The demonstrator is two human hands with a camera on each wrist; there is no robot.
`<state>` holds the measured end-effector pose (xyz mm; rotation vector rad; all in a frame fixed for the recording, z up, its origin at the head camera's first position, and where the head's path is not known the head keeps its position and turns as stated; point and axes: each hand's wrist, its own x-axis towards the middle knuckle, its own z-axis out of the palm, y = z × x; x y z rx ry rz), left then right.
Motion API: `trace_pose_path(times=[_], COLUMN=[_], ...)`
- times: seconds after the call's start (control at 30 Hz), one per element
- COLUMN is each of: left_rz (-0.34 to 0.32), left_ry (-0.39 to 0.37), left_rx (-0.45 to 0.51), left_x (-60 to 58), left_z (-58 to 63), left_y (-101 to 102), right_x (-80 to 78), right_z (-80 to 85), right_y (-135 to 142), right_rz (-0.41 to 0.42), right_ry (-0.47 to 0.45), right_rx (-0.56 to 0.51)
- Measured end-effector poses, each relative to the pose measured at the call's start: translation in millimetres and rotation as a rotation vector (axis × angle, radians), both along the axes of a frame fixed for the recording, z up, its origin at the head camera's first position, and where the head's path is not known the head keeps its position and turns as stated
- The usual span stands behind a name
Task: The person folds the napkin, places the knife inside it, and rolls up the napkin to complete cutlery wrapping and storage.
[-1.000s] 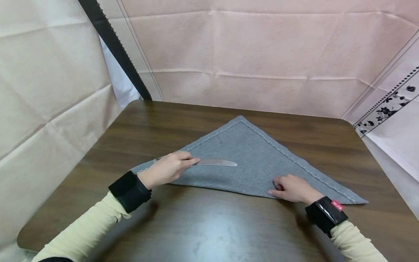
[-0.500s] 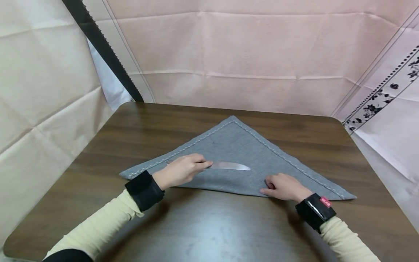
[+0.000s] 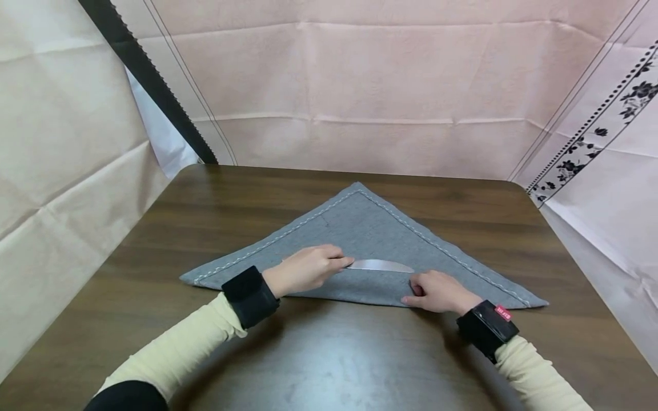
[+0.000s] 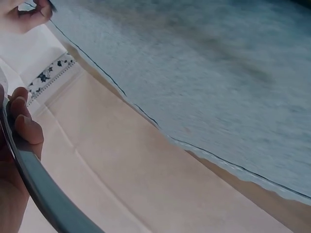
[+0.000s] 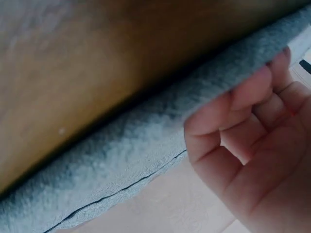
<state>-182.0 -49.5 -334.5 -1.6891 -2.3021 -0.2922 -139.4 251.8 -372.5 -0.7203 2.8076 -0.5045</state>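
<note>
A grey-blue cloth (image 3: 360, 234), folded into a triangle with pale stitching along two edges, lies on the brown table. My left hand (image 3: 311, 268) grips a silver table knife (image 3: 382, 265) over the cloth's middle, its blade lying flat-on to the head camera and pointing right. In the left wrist view the smooth metal knife (image 4: 36, 177) runs out of the curled fingers. My right hand (image 3: 439, 291) rests on the cloth near its front folded edge, fingers loosely bent. The right wrist view shows those bent fingers (image 5: 209, 119) against the cloth, close to the blade's tip in the head view.
The wooden table (image 3: 216, 342) has rounded far corners. Behind it hangs a pale pink creased sheet (image 3: 370, 85), with a black strip (image 3: 149, 80) at the left and a flower-patterned border (image 3: 591, 140) at the right.
My left hand has slid the knife rightward over the cloth, so the blade tip is now beside my right hand. The right hand keeps its place on the cloth. The head view has shifted slightly.
</note>
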Motion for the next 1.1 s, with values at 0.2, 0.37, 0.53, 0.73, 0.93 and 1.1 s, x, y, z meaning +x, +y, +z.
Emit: trace_pose_path(times=[0.2, 0.37, 0.53, 0.73, 0.93, 1.1], left_rz=[-0.005, -0.012, -0.01, 0.01, 0.031, 0.062], left_ry=[0.008, -0.002, -0.032, -0.077, -0.142, -0.165], left_rx=[-0.058, -0.075, -0.113, -0.189, -0.289, -0.365], left_x=[0.8, -0.4, -1.3, -1.6, -2.1, 0.3], left_z=[0.7, -1.7, -6.9, -14.8, -26.5, -33.5], left_y=[13.0, 23.1, 31.2, 35.2, 43.1, 47.4], right_x=[1.4, 0.7, 0.2, -0.9, -1.5, -2.3], right_z=[0.9, 1.0, 1.7, 2.7, 4.0, 2.9], right_y=[3.7, 6.7, 9.3, 10.2, 9.8, 10.0], right_rz=[0.021, 0.043, 0.037, 0.023, 0.037, 0.048], right_ry=[-0.069, -0.071, -0.1, -0.12, -0.1, -0.096], right_rx=[-0.056, -0.081, -0.11, -0.09, -0.071, -0.077])
